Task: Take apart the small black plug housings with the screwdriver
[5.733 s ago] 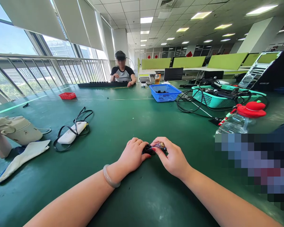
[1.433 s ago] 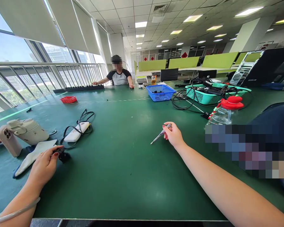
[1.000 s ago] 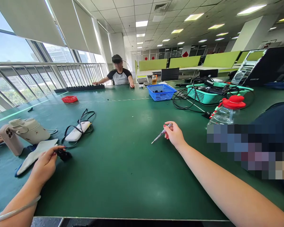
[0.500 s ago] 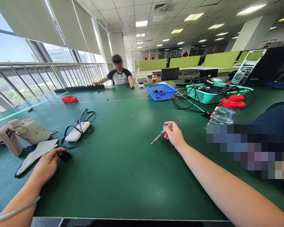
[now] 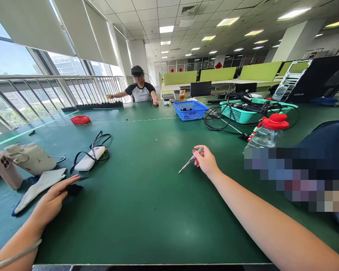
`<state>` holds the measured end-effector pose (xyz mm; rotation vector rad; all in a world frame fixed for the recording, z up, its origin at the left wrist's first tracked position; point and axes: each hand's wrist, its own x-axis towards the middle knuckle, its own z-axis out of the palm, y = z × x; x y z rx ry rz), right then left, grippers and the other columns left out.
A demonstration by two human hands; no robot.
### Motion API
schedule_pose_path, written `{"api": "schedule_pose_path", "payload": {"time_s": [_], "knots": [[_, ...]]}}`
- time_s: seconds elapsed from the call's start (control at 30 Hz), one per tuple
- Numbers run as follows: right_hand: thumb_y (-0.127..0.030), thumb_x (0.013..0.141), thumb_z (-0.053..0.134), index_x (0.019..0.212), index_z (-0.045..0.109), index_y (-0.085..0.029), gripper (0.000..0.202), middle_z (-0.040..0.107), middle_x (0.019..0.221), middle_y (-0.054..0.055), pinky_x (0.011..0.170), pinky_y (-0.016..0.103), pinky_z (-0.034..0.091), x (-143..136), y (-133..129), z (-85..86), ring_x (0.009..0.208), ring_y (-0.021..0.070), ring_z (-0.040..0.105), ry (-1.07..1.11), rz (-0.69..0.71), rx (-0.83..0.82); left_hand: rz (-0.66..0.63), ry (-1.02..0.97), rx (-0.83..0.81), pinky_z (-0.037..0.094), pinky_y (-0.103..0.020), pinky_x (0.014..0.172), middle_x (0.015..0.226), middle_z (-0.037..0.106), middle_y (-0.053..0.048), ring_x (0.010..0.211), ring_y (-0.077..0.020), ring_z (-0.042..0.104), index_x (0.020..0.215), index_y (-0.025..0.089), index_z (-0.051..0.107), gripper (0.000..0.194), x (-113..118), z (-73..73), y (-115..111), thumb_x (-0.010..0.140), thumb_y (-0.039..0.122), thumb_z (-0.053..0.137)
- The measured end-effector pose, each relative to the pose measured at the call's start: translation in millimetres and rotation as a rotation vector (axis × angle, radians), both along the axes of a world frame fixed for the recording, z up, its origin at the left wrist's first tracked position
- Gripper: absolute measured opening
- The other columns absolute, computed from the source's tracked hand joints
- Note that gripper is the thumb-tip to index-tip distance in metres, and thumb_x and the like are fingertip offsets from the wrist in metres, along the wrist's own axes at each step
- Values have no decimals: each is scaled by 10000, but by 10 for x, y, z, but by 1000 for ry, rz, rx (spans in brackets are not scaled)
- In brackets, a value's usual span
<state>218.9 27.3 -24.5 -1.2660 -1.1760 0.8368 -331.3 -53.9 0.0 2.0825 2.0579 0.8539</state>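
Observation:
My right hand (image 5: 205, 161) pinches a slim screwdriver (image 5: 190, 162) by its clear handle, with its thin metal shaft slanting down to the left over the green table (image 5: 147, 229). At the left, my left hand (image 5: 52, 201) has its fingers stretched out flat. A small black object (image 5: 74, 190) lies under and beside those fingers; its kind cannot be made out, and part of it is hidden. Just beyond are a pale cloth-like piece (image 5: 39, 190) with a dark blue edge and a white device (image 5: 89, 159) with a black strap.
At the left stand a phone (image 5: 7, 169) and a cream bottle (image 5: 31, 158). Farther back are a red tray (image 5: 80, 119), a blue basket (image 5: 191, 115) and a teal basket (image 5: 243, 116) of cables. A red-lidded bottle (image 5: 267, 131) is at right. A person (image 5: 141, 90) sits opposite.
My left hand's fingers have straightened and lifted off the black object, which they gripped before. My right hand still holds the screwdriver in much the same place. The view has shifted slightly.

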Motion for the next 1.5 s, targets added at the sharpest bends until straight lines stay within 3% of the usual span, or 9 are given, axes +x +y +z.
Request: {"api": "schedule_pose_path", "payload": {"time_s": [0.17,0.43,0.63,0.77,0.93,1.07,1.3,1.5], "knots": [[-606,736,682,978,558,-230,464,579,572,-69,427,246,449,5,10,-15,443,119,539,1,-4,-1,60,14,-40,385,-453,1179,1285,705,-93,1281,-281,599,1130,186,706,512,44,16,-18,751,369,414],[-624,717,674,968,560,-229,482,566,561,-69,420,251,447,-17,-21,35,443,122,533,0,-10,-7,97,115,-54,494,-453,1050,1227,720,-106,1149,-304,655,1235,177,676,582,58,27,-47,768,420,427],[-628,713,679,971,561,-228,491,580,575,-65,422,251,455,-18,-20,38,441,118,534,-1,-9,-6,264,178,10,542,-448,862,1124,722,-158,998,-327,668,1223,164,677,620,201,160,-96,797,523,407],[-626,716,680,964,564,-228,484,574,562,-66,420,249,452,-21,-17,38,442,119,534,-3,-10,-6,416,151,17,524,-379,704,887,724,-97,792,-273,648,1174,197,685,594,331,273,-154,779,582,463],[-642,707,683,950,566,-227,494,571,553,-67,420,251,455,-25,-27,42,439,120,533,-5,-12,2,470,99,89,504,-350,693,780,695,-69,772,-253,640,1038,190,703,559,381,292,-176,732,615,507],[-654,705,684,943,566,-228,502,582,564,-62,422,256,456,-20,-28,36,437,120,531,-7,-7,6,499,169,86,463,-338,646,776,703,-70,807,-261,641,1094,208,719,610,373,246,-158,832,652,393],[-642,713,683,957,560,-228,496,585,571,-63,428,254,447,-19,-15,11,439,120,530,-9,-5,9,538,396,-1,446,-343,602,991,759,-140,898,-318,648,1044,210,784,673,374,229,-87,902,680,323],[-628,728,682,968,560,-229,481,593,589,-63,437,250,448,-13,-18,-4,438,112,529,-7,0,10,492,545,-103,506,-403,770,1048,758,-158,995,-342,661,1136,231,773,618,421,224,-54,922,651,374]]}}
